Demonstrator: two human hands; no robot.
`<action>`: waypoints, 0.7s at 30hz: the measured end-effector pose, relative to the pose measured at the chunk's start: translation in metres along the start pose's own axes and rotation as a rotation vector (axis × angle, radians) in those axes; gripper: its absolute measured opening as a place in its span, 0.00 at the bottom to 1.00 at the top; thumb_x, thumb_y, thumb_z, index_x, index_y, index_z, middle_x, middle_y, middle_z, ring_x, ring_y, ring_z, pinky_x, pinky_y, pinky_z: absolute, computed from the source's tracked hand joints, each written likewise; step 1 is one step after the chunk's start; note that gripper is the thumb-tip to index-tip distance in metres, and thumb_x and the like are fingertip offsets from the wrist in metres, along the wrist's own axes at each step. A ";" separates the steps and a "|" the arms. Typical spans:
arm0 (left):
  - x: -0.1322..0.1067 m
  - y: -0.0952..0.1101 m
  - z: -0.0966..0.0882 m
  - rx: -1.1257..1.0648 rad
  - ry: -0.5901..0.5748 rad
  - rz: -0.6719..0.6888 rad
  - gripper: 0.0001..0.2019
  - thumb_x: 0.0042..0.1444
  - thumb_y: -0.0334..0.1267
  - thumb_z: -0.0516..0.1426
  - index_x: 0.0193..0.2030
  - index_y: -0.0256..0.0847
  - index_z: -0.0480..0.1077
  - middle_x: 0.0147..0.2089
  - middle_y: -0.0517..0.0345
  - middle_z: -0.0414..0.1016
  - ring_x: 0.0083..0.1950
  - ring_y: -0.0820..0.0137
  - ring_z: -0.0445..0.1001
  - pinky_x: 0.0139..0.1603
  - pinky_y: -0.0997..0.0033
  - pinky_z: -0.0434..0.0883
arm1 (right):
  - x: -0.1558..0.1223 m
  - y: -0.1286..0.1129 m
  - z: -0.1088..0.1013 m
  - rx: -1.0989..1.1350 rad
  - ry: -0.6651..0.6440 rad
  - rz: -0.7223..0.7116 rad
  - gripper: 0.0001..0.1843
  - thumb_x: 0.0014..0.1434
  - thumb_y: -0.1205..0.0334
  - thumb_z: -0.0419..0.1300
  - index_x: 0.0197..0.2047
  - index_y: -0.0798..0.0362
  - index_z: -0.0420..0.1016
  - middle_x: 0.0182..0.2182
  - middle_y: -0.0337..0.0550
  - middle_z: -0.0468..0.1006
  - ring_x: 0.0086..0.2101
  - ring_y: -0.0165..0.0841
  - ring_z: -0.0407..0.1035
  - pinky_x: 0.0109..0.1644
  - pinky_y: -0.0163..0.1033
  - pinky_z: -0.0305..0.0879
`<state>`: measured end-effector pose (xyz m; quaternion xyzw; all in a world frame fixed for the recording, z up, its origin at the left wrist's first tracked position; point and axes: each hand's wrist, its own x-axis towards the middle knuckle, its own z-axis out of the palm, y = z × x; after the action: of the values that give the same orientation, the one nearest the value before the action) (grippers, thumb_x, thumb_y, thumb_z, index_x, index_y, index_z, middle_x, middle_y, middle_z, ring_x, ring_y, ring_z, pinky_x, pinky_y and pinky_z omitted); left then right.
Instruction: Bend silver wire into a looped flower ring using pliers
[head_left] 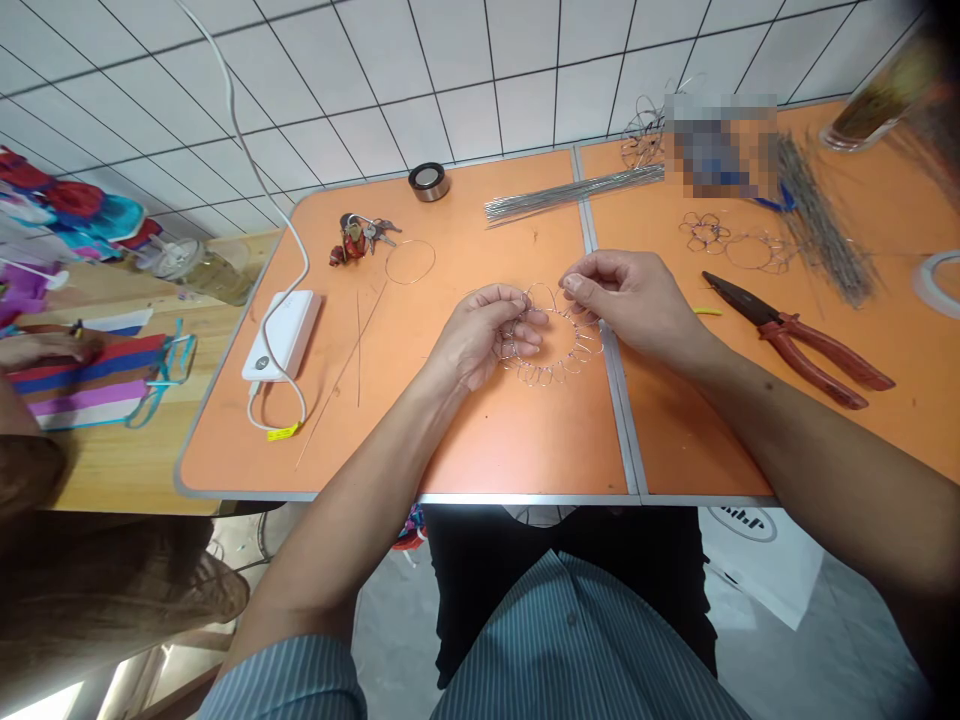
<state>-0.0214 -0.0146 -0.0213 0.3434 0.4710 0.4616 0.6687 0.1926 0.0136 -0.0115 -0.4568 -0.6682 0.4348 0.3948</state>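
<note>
Between my two hands is a wire ring point(541, 376) with small loops all round its edge, like a flower outline, held just over the orange table point(517, 450). My left hand point(491, 330) grips its left side, thumb and forefinger pinched together and the other fingers behind the ring. At its upper right, my right hand point(630, 295) pinches the wire between thumb and forefinger. The exact contact at the right fingertips is too small to make out. Pliers with red handles point(802, 345) lie to the right of my right hand, jaws pointing up and left.
A bundle of straight wires point(577, 192) lies at the back, near a dark roll of tape point(428, 182). Keys point(364, 235), a thin wire hoop point(410, 262) and a white power bank point(282, 335) with a cable are leftward. Another person's hand point(52, 350) rests on striped fabric.
</note>
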 end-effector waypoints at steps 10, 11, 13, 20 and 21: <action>0.000 -0.001 0.001 0.032 0.021 0.002 0.07 0.67 0.30 0.62 0.37 0.39 0.71 0.36 0.54 0.86 0.23 0.76 0.78 0.25 0.78 0.72 | -0.002 -0.004 -0.002 0.000 0.025 0.006 0.16 0.66 0.45 0.74 0.35 0.47 0.82 0.33 0.43 0.82 0.35 0.38 0.75 0.39 0.44 0.72; 0.000 -0.001 0.001 0.034 0.018 0.000 0.07 0.68 0.30 0.62 0.37 0.39 0.71 0.36 0.54 0.86 0.23 0.76 0.78 0.25 0.78 0.72 | -0.002 -0.005 -0.002 0.000 0.030 0.003 0.16 0.66 0.46 0.74 0.35 0.47 0.82 0.33 0.43 0.82 0.35 0.38 0.75 0.39 0.44 0.72; 0.000 -0.001 0.001 0.036 0.014 -0.002 0.07 0.68 0.30 0.61 0.37 0.38 0.72 0.36 0.53 0.86 0.23 0.76 0.78 0.24 0.77 0.72 | -0.002 -0.006 -0.002 -0.006 0.041 -0.008 0.14 0.66 0.48 0.74 0.35 0.47 0.82 0.33 0.42 0.82 0.35 0.38 0.75 0.39 0.44 0.71; -0.001 -0.003 0.002 0.060 -0.035 -0.020 0.06 0.68 0.29 0.61 0.37 0.38 0.73 0.37 0.52 0.87 0.24 0.77 0.78 0.26 0.78 0.72 | 0.000 -0.009 -0.003 -0.057 0.056 -0.050 0.07 0.64 0.58 0.74 0.34 0.47 0.84 0.32 0.40 0.83 0.35 0.36 0.74 0.39 0.43 0.69; -0.002 -0.004 0.002 0.068 -0.046 -0.024 0.06 0.68 0.30 0.62 0.38 0.38 0.73 0.38 0.51 0.87 0.25 0.76 0.79 0.26 0.78 0.73 | 0.000 -0.009 -0.003 -0.059 0.052 -0.051 0.08 0.63 0.57 0.74 0.33 0.47 0.84 0.32 0.40 0.83 0.35 0.37 0.74 0.39 0.43 0.69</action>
<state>-0.0189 -0.0175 -0.0233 0.3708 0.4749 0.4294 0.6728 0.1932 0.0125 -0.0018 -0.4621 -0.6817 0.3925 0.4095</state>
